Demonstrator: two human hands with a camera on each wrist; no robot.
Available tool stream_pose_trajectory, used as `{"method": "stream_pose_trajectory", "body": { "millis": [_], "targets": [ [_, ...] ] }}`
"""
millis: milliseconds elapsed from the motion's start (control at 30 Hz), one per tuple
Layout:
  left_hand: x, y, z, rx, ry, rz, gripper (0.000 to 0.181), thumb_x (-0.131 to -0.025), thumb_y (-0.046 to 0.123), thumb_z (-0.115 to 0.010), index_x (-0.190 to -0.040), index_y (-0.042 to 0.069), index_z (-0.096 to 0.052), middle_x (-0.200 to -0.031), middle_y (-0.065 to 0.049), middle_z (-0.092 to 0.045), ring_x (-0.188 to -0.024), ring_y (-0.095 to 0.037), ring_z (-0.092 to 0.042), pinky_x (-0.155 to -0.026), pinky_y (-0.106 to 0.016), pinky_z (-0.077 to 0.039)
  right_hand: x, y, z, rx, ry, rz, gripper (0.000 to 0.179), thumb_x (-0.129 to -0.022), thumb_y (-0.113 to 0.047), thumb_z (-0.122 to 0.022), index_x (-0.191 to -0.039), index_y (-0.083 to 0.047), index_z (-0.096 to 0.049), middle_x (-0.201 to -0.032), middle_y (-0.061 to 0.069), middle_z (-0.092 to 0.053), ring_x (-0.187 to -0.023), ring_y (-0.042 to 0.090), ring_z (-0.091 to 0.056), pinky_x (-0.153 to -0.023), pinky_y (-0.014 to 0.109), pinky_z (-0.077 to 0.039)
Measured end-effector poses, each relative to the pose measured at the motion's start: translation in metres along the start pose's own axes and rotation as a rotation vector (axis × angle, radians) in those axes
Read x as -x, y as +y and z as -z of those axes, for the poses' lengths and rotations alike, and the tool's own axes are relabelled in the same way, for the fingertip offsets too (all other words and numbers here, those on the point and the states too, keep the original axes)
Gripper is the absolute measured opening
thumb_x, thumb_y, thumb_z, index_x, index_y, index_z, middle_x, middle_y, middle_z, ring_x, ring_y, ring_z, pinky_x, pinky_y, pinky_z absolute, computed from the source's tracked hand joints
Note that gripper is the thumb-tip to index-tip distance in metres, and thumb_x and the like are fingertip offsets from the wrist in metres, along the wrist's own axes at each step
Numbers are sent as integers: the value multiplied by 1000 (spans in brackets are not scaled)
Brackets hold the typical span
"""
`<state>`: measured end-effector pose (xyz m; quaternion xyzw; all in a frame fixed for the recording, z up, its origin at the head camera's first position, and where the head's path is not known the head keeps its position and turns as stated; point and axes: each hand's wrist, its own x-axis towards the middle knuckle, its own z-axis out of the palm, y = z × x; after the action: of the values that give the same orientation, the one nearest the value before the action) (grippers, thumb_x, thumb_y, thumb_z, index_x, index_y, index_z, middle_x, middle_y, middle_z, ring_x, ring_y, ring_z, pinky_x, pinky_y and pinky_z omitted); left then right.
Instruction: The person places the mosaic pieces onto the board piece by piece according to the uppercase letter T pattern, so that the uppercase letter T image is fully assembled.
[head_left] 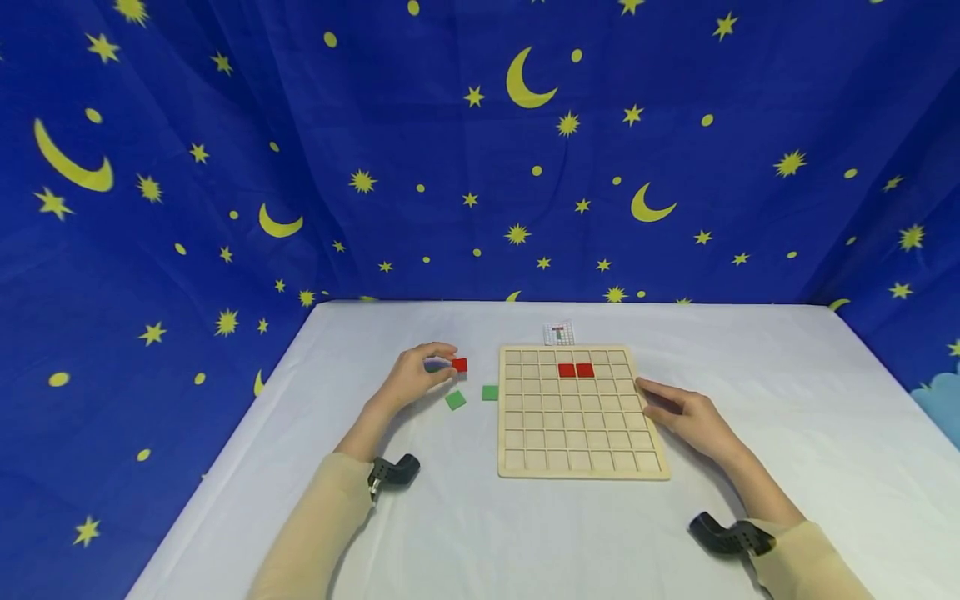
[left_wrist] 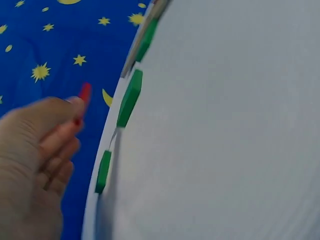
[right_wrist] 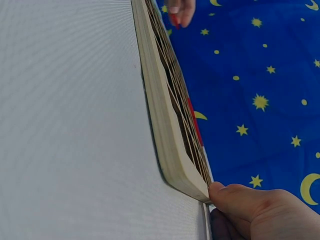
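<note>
My left hand pinches a small red square tile between thumb and fingertips, left of the wooden grid board. In the left wrist view the red tile stands out past the thumb, above the table. Green square tiles lie by this hand: one just below it, another against the board's left side, a third partly hidden behind the fingers. Two red tiles sit side by side in the board's second row. My right hand rests thumb and forefinger, spread apart, along the board's right edge.
A small printed card with a grid and a coloured T-like pattern lies just beyond the board. The white-covered table meets a blue curtain with yellow stars and moons at the back and sides. Black devices are worn on both wrists.
</note>
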<state>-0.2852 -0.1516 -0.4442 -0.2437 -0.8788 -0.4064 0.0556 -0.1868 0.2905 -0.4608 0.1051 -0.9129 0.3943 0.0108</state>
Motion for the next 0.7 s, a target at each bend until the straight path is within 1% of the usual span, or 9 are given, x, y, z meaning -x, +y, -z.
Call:
{"method": "stream_pose_trajectory", "body": {
  "millis": [67,167,233,300,367,500,633,700],
  "targets": [
    [-2,5,5,4,3,-6,36,-83,13,-73,-117,3,-65,-105,-6,-68,-110,-28,-57,-98,-47,-39,0,0,0,0,-2,-4,50,-91,-19,-64,-136,-4,-50,-137,17,-48,-127,42,-38,-101,56,-32],
    [-5,14,11,10,-3,0,37,-84,15,-72,-119,4,-64,-109,-6,-67,-113,-28,-55,-98,-49,-38,0,0,0,-3,-3,-9,50,-91,-20,-64,-136,-4,-50,-137,17,-48,-127,42,-38,-101,56,-31],
    [-7,18,12,8,-6,13,38,-84,18,-73,-120,6,-64,-109,-4,-67,-113,-27,-55,-98,-49,-38,-1,1,0,-9,-12,-10,50,-91,-20,-64,-136,-4,-50,-138,16,-47,-128,41,-37,-102,56,-31],
    [-9,23,13,8,-7,10,39,-85,19,-73,-120,6,-64,-109,-3,-67,-113,-26,-55,-98,-50,-38,-1,2,0,-9,-14,-11,50,-91,-19,-64,-137,-5,-49,-138,16,-47,-129,41,-37,-102,55,-31],
    [-11,28,12,11,-5,2,39,-85,20,-73,-120,7,-64,-108,-3,-67,-112,-26,-55,-98,-51,-38,-2,3,0,-13,-17,-13,50,-91,-18,-64,-137,-5,-49,-139,15,-47,-129,40,-37,-102,55,-31],
    [-17,38,7,23,0,-36,39,-85,19,-73,-120,7,-64,-107,-5,-67,-111,-26,-55,-97,-50,-38,-2,3,0,-13,-15,-10,50,-91,-18,-64,-137,-4,-49,-138,16,-47,-129,40,-37,-102,55,-31],
    [-23,49,0,33,-3,-51,40,-85,22,-73,-121,9,-63,-106,-3,-67,-112,-23,-55,-99,-47,-37,-1,3,0,-17,-11,-4,50,-91,-19,-64,-136,-4,-50,-137,16,-48,-128,41,-38,-101,55,-32],
    [-27,54,-4,46,-8,-57,40,-85,23,-72,-122,9,-63,-105,-2,-67,-113,-23,-54,-100,-49,-37,-1,2,1,-19,-11,0,50,-91,-19,-64,-136,-4,-50,-137,16,-48,-128,41,-38,-101,55,-32]
  ]
}}
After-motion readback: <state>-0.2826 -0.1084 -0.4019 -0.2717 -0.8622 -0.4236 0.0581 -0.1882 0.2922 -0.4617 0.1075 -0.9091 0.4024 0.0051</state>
